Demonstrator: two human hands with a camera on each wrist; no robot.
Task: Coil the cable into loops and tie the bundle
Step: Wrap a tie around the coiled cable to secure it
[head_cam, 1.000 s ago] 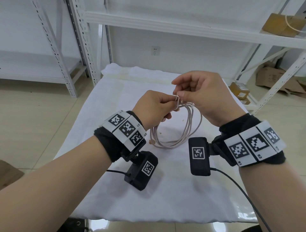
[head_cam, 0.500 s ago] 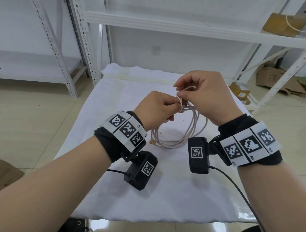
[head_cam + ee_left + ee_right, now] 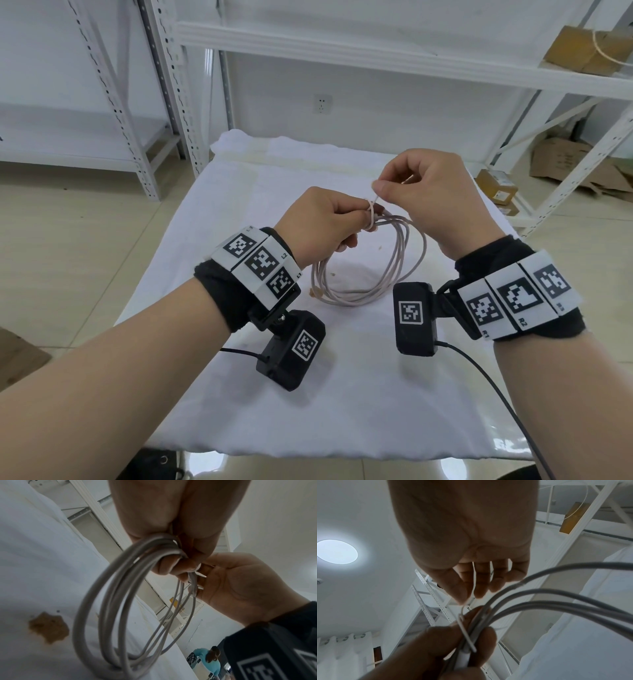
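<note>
While the left hand (image 3: 322, 222) grips the coiled cable (image 3: 370, 270), the right hand (image 3: 431, 195) pinches a tie (image 3: 474, 209); apparently wrapped, still unfastened.

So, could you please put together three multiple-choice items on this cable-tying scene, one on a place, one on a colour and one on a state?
1. Where does the bottom of the coiled cable rest?
A. on the white cloth
B. on the floor tiles
C. on a shelf

2. What colour is the thin tie wrapped round the bundle?
A. black
B. white
C. red

3. What is the right hand doing?
A. lying flat on the cloth
B. hanging idle
C. pinching the end of the tie

Answers:
1 A: in the head view the lower loops lie on the white cloth while the left hand grips the top of the bundle.
2 B: the tie shows white against the greyish cable.
3 C: thumb and forefinger close on the tie's end just above the bundle.
</note>
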